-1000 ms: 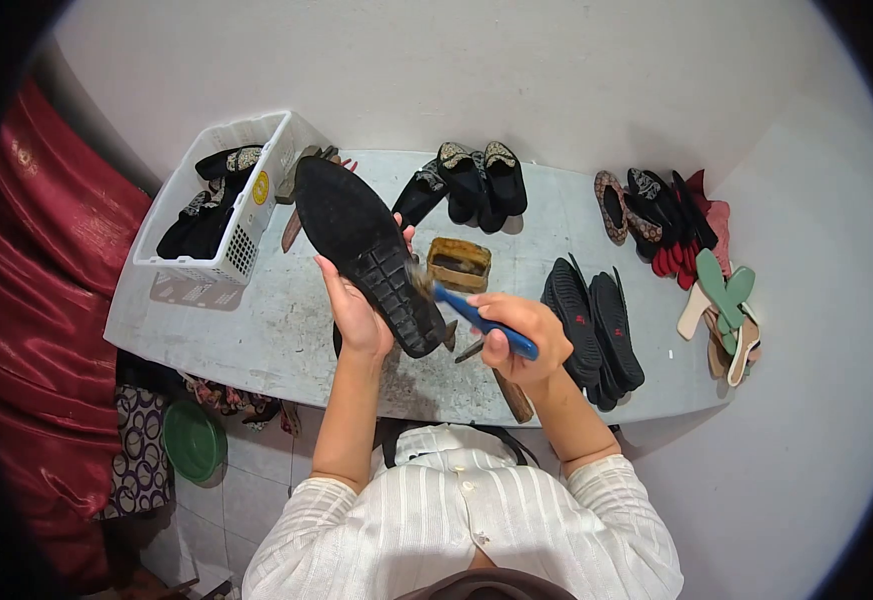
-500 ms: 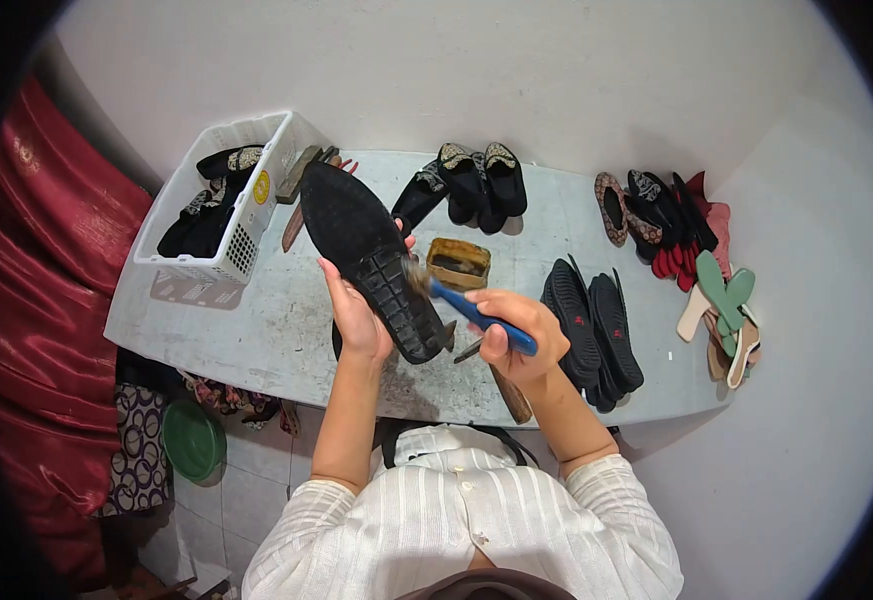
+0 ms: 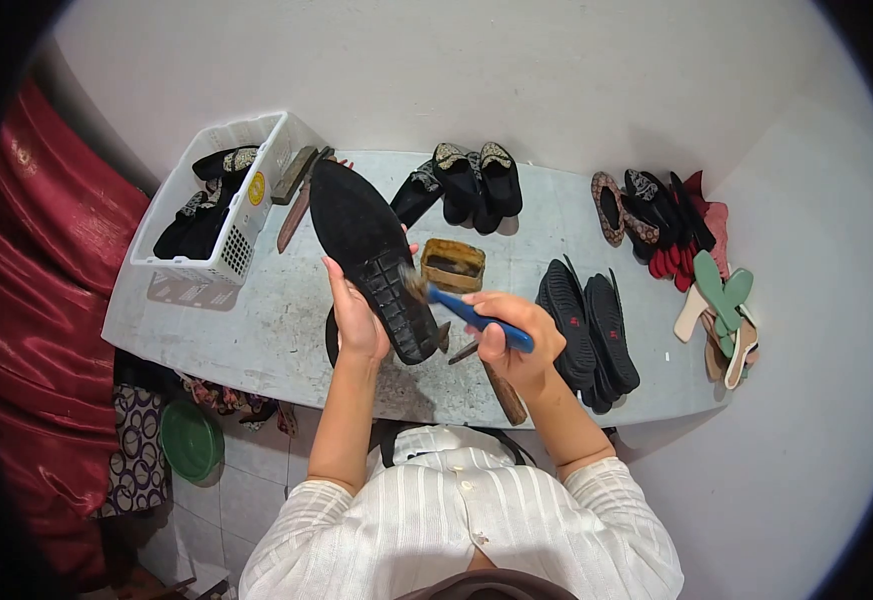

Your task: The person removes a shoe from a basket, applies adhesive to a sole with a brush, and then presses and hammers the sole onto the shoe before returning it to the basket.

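My left hand (image 3: 359, 318) is wrapped round a black shoe (image 3: 357, 220), its pointed toe up and its sole turned towards me. The heel half of the sole has a blocky tread. In my right hand (image 3: 522, 335) is a blue-handled brush (image 3: 472, 312), its bristles at the right edge of the tread. Behind the brush stands a yellowish box (image 3: 454, 245) with something dark inside. Below, on the table, lies a hammer (image 3: 505, 395), its head partly hidden by the shoe and my right hand.
On the left of the table (image 3: 207, 325) stands a white basket (image 3: 275, 165) holding black shoes. Several black shoes (image 3: 499, 185) are at the back. Ribbed black soles (image 3: 612, 335) lie right of my right hand. Farther right are more shoes (image 3: 647, 205) and green and beige insoles (image 3: 727, 290).
The shoe has turned slightly, its toe shifting a little to the right. The brush stays at the tread's edge, with my right hand slightly farther left.
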`<move>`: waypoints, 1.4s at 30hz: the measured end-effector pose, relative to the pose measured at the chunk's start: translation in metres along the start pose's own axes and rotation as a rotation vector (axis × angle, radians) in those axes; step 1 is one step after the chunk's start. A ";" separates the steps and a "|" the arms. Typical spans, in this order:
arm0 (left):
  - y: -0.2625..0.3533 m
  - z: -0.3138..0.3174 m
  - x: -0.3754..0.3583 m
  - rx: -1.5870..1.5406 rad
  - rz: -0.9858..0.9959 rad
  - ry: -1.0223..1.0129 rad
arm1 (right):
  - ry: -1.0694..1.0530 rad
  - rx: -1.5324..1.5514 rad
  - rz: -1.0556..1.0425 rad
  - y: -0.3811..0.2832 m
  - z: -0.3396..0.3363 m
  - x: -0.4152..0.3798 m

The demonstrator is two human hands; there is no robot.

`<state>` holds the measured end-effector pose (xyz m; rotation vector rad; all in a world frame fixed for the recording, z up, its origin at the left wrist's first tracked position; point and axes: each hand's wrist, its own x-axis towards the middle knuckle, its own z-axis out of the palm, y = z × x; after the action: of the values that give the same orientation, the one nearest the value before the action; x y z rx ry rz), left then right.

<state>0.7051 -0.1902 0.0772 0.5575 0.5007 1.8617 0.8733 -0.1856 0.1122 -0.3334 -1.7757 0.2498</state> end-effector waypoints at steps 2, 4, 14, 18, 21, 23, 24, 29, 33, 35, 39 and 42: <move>-0.004 0.000 -0.001 0.008 -0.031 -0.064 | 0.055 0.070 0.032 0.000 0.001 0.006; -0.009 0.004 -0.003 0.020 -0.043 -0.055 | 0.025 0.009 -0.030 0.002 0.003 0.011; -0.007 0.003 0.000 0.112 -0.073 -0.116 | -0.074 0.002 0.104 0.005 -0.011 -0.007; -0.016 0.007 -0.004 0.146 -0.123 -0.055 | -0.025 0.113 -0.050 -0.003 -0.002 0.012; -0.016 0.012 -0.009 0.032 -0.155 -0.042 | -0.045 0.131 0.009 0.003 -0.002 0.008; -0.014 0.018 -0.009 0.058 -0.146 -0.008 | -0.005 0.140 0.145 0.007 -0.010 0.008; -0.014 0.020 -0.010 0.080 -0.137 0.028 | -0.008 0.142 0.145 0.008 -0.011 0.008; -0.020 0.009 -0.005 -0.005 -0.154 -0.116 | 0.106 0.163 0.048 0.008 -0.010 0.013; -0.017 0.017 -0.007 0.029 -0.161 -0.030 | 0.042 0.222 0.046 0.006 -0.010 0.018; -0.015 0.022 -0.007 0.019 -0.159 -0.007 | -0.075 0.174 -0.038 0.012 -0.008 0.016; -0.013 0.011 -0.006 0.062 -0.152 -0.045 | 0.046 0.119 0.176 0.021 -0.021 0.012; -0.014 0.011 -0.005 0.056 -0.185 -0.112 | -0.004 0.085 0.051 0.018 -0.022 0.014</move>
<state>0.7239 -0.1894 0.0770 0.6281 0.5135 1.6352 0.8932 -0.1640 0.1242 -0.3179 -1.7565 0.3615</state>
